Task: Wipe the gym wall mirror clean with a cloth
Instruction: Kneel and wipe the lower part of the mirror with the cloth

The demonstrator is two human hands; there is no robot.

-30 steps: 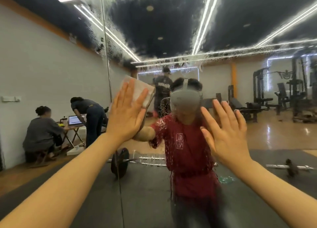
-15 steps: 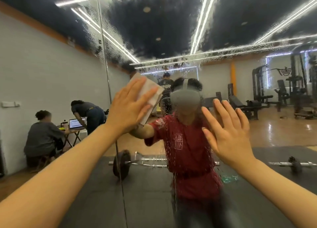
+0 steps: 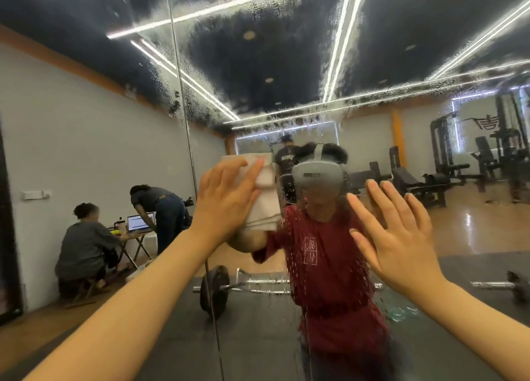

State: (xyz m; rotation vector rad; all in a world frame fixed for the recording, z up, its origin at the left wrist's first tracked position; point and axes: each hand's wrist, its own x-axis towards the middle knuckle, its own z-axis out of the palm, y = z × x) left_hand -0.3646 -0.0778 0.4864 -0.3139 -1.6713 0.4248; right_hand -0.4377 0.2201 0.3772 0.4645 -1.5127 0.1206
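Pressing cloth [image 3: 262, 197] flat on mirror [image 3: 286, 65], left hand [image 3: 226, 200] grip released, right hand [image 3: 398, 237] spread, bare

1. A dark ceiling [image 3: 258, 73] carries long white light strips [image 3: 338, 48] that run toward the far end of the room.
2. The left wall [image 3: 86, 139] is pale grey with an orange band along its top.
3. Glossy wood flooring [image 3: 476, 225] borders black rubber mats [image 3: 258, 337].
4. A barbell [image 3: 218, 290] lies on the mats.
5. Weight machines [image 3: 504, 145] and benches [image 3: 415, 182] stand at the right.
6. At the left, two people work at a small folding table [image 3: 134, 237] that holds an open laptop [image 3: 139, 223].
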